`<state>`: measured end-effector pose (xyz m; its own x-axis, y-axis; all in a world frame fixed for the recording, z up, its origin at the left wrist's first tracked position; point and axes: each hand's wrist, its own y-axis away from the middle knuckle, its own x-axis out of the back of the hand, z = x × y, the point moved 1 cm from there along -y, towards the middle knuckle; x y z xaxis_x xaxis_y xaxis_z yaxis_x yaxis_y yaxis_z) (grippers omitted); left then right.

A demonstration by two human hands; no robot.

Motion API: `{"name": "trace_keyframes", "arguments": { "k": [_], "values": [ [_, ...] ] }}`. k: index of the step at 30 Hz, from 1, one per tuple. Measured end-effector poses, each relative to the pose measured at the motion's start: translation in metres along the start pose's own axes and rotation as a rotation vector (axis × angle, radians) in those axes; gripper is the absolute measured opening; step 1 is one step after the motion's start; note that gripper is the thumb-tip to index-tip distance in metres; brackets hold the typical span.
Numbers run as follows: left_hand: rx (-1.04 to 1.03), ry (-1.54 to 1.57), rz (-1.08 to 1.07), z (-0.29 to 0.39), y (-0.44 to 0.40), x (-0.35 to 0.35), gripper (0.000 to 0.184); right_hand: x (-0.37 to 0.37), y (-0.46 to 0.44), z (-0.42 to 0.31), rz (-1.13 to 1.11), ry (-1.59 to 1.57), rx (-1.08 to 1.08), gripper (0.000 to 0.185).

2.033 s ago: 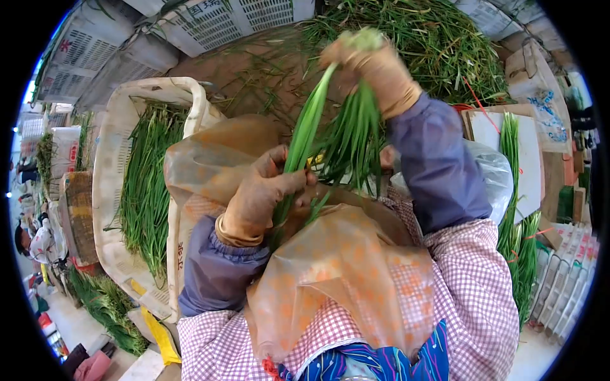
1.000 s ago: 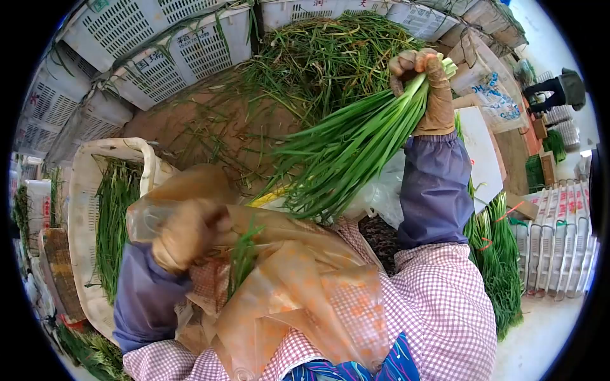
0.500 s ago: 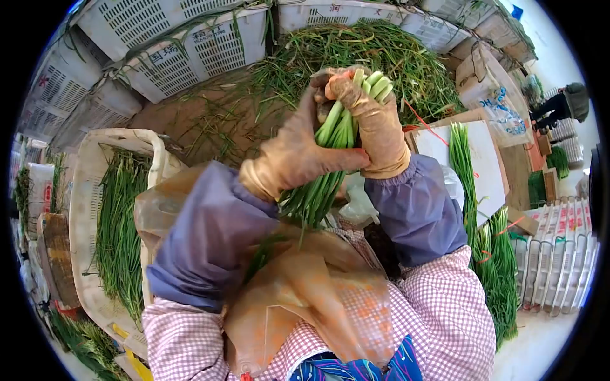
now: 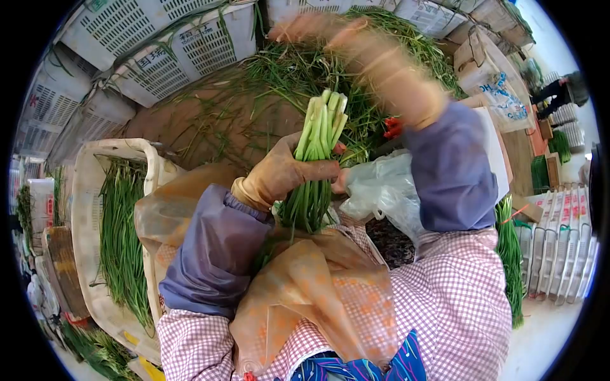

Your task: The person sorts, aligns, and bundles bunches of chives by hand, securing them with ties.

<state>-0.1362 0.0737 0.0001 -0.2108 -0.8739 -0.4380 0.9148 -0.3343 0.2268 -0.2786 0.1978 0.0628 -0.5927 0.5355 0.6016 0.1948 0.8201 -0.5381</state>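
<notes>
My left hand (image 4: 279, 170), in a worn tan glove, is closed around a bunch of garlic chives (image 4: 316, 143). The pale cut stems point up and away from me, while the green leaves hang down over my lap. My right hand (image 4: 362, 47), gloved too, is raised beyond the bunch, over the leaf pile, and touches nothing that I can make out. Motion smears its fingers, so their closure is unclear. A clear plastic bag (image 4: 384, 187) lies just right of the bunch, and red ties (image 4: 393, 127) show under my right forearm.
A white crate (image 4: 81, 209) with long chives (image 4: 122, 235) stands at my left. Loose leaves (image 4: 273, 70) are heaped ahead, before stacked white crates (image 4: 190, 47). More bundled chives (image 4: 508, 267) lie at my right. A person (image 4: 559, 92) is far off at the right.
My right hand has let go of the bunch and swung up and away. My left hand still holds the chives, now lower and with the stems more upright.
</notes>
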Motion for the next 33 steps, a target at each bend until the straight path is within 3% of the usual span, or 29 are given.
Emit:
{"name": "trace_keyframes", "arguments": {
  "k": [1, 2, 3, 4, 5, 7, 8, 10, 11, 13, 17, 19, 23, 27, 29, 31, 33],
  "values": [
    [-0.024, 0.045, -0.020, -0.004, -0.002, 0.003, 0.047, -0.029, -0.003, -0.012, -0.232, 0.316, 0.288, 0.031],
    [-0.263, -0.405, 0.013, -0.013, -0.002, 0.010, 0.044, -0.038, -0.003, -0.031, -0.218, 0.257, -0.013, 0.031],
    [-0.259, -0.408, 0.009, -0.015, -0.003, 0.012, 0.044, -0.042, -0.004, -0.040, -0.203, 0.188, -0.309, 0.031],
    [-0.140, -0.248, 0.003, -0.018, -0.001, 0.015, 0.044, -0.035, -0.002, -0.020, 0.029, -0.276, -0.236, 0.034],
    [-0.020, -0.082, 0.000, -0.021, 0.001, 0.017, 0.044, -0.016, 0.005, -0.006, 0.291, -0.278, -0.182, 0.039],
    [-0.062, -0.098, 0.013, -0.015, 0.002, 0.016, 0.044, 0.011, 0.020, -0.017, 0.439, -0.292, -0.391, 0.046],
    [-0.047, -0.040, 0.034, -0.012, 0.003, 0.018, 0.045, 0.008, 0.023, -0.021, 0.445, -0.295, -0.386, 0.046],
    [-0.025, 0.096, 0.020, -0.015, 0.001, 0.023, 0.041, -0.005, 0.038, -0.036, 0.327, -0.380, -0.751, 0.032],
    [-0.023, 0.096, 0.016, -0.017, -0.001, 0.025, 0.041, -0.026, 0.042, -0.035, 0.357, -0.314, -0.627, 0.018],
    [-0.025, 0.159, 0.003, -0.020, -0.004, 0.024, 0.041, -0.048, 0.049, -0.047, 0.224, -0.115, -0.815, 0.016],
    [-0.131, 0.123, -0.040, -0.023, -0.006, 0.021, 0.044, -0.063, 0.052, -0.042, 0.332, -0.070, -0.774, 0.016],
    [-0.115, 0.105, -0.027, -0.019, -0.001, 0.019, 0.044, -0.068, 0.054, -0.031, 0.460, -0.179, -0.678, 0.018],
    [-0.100, 0.122, 0.040, -0.023, 0.002, 0.018, 0.043, -0.074, 0.056, -0.025, 0.489, -0.443, -0.718, 0.016],
    [-0.046, 0.066, 0.033, -0.019, 0.004, 0.016, 0.039, -0.064, 0.052, -0.022, 0.610, -0.208, -0.666, 0.016],
    [0.006, 0.130, -0.023, -0.016, 0.006, 0.011, 0.035, -0.048, 0.050, -0.018, 0.759, -0.313, -0.567, 0.015],
    [0.026, 0.161, -0.021, -0.017, 0.006, 0.016, 0.038, -0.044, 0.046, -0.028, 0.682, -0.297, -0.581, 0.019],
    [0.041, 0.190, -0.024, -0.019, 0.004, 0.017, 0.041, -0.053, 0.034, -0.046, 0.374, -0.098, -0.335, 0.034]
  ]
}}
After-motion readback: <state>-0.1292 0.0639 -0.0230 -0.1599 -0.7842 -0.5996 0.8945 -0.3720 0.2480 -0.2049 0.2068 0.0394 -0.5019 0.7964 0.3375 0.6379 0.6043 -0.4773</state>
